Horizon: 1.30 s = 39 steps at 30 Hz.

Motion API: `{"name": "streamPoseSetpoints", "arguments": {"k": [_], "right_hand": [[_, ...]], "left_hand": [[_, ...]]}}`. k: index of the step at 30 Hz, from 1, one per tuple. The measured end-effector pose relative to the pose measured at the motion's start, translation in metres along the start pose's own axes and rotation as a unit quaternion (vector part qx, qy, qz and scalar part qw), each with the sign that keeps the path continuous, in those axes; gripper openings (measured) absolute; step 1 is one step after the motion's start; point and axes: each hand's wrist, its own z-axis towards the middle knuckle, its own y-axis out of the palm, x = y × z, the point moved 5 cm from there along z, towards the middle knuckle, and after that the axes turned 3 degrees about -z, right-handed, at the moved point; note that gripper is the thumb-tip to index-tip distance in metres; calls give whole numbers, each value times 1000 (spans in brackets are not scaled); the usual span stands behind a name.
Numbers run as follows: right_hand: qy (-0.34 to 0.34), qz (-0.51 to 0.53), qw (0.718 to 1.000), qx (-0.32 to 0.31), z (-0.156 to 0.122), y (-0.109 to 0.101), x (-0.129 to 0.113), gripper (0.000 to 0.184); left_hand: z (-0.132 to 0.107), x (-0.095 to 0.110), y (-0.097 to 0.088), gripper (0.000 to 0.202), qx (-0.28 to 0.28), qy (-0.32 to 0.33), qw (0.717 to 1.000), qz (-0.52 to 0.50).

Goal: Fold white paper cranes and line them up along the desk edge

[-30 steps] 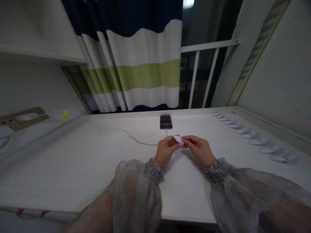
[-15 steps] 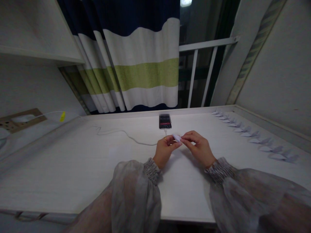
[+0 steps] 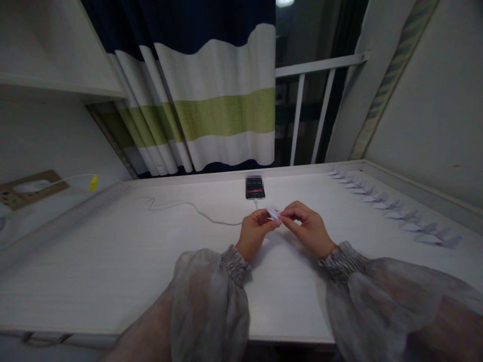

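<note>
Pinched between the fingertips of both hands, a small folded white paper [image 3: 273, 213] is held just above the white desk [image 3: 113, 261] in the head view. The left hand [image 3: 255, 234] and right hand [image 3: 307, 229] are closed on it from either side. Beyond them a phone [image 3: 254, 187] is seen with its white cable [image 3: 188, 207]. A row of folded paper pieces [image 3: 392, 213] lies along the right edge.

Dim, murky picture, edges stretched and soft.
</note>
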Motion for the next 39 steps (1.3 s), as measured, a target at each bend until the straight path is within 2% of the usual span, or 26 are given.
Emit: {"name": "streamPoseSetpoints", "arguments": {"k": [7,12,19,39], "right_hand": [[1,43,998,-49,-1,1,-3,11],[53,85,993,-69,0,3,4,14],[123,159,978,-53,-2,6,12,17],[155,137,977,-55,-1,6,12,16]], "left_hand": [[0,2,-4,22,24,8,999,37],[-1,4,-4,21,30,14,999,32],[0,2,-3,23,29,13,999,14],[0,1,-6,26,29,17,999,31]]}}
